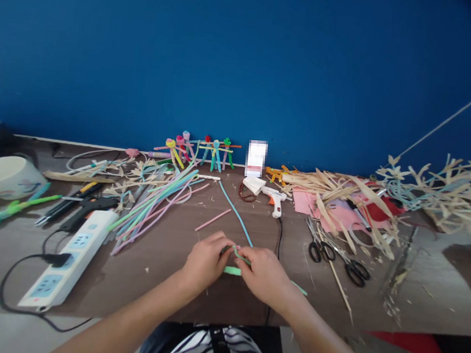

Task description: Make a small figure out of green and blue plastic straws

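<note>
In the head view, my left hand and my right hand meet near the table's front edge. Both sets of fingertips pinch a green pipe cleaner, with a bit of pink visible at the pinch. Just below the fingers shows a light green strip; whether it joins the held piece I cannot tell. A light green end pokes out beyond my right wrist. Ahead of the hands lie a long blue pipe cleaner and a short pink pipe cleaner.
Left are a power strip, a pile of pastel pipe cleaners and a white bowl. Several pipe-cleaner figures stand by the blue wall. A white glue gun, scissors and dried husk strips lie right.
</note>
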A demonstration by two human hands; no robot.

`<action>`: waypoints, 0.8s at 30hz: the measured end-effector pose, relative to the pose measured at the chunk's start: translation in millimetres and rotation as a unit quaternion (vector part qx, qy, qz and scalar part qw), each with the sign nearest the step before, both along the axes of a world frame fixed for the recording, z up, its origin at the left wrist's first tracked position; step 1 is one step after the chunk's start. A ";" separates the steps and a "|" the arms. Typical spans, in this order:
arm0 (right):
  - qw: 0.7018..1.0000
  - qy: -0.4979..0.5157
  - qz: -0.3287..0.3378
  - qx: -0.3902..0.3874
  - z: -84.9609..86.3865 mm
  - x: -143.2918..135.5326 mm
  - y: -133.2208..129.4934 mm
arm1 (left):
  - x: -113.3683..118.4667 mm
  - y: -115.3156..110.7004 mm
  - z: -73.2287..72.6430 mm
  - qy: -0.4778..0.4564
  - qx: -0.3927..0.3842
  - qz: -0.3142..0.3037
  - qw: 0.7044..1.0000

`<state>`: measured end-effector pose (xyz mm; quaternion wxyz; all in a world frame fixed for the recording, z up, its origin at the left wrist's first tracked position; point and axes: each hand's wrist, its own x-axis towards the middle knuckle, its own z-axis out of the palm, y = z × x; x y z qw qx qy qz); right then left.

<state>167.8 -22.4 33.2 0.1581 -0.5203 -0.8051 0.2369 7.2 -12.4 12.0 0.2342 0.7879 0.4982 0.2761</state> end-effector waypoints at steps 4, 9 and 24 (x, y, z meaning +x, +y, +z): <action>0.999 0.047 -0.027 0.002 6.2 7.8 12.7 | 0.0 -0.4 9.3 0.044 0.007 -0.062 0.997; 0.971 0.212 -0.027 -0.111 -7.4 11.9 24.7 | -0.3 2.6 16.8 -0.093 -0.092 -0.038 0.991; 0.959 0.259 -0.096 -0.062 -24.3 3.6 6.0 | 0.7 5.6 0.7 -0.170 -0.147 0.030 0.974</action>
